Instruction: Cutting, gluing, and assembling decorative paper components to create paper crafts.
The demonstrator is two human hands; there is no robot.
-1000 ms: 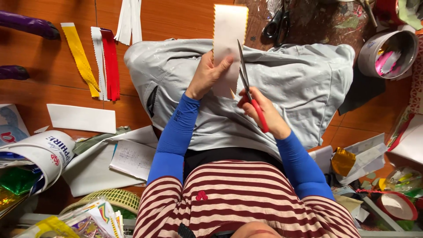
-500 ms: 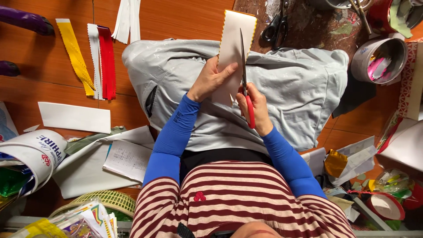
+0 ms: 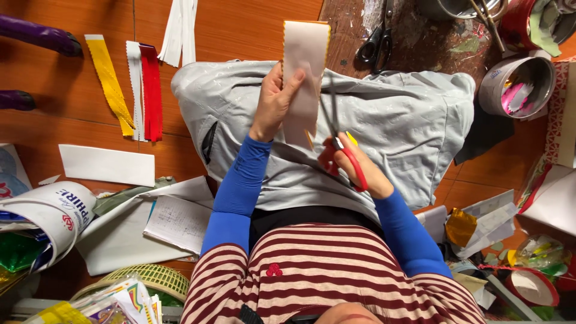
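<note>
My left hand holds a white paper strip with a yellow zigzag edge upright over my lap, thumb and fingers pinching its lower left side. My right hand grips red-handled scissors; their blades point up along the strip's right edge. Both arms wear blue sleeves. A grey garment covers my lap beneath the strip.
Yellow, white and red paper strips lie on the orange floor at left. Black scissors rest at the top. A tub with pink scraps stands at right. Papers, a white bucket and a basket sit at lower left.
The strip and my left hand have risen slightly in view. My right hand with the scissors has drawn lower along the strip's right edge.
</note>
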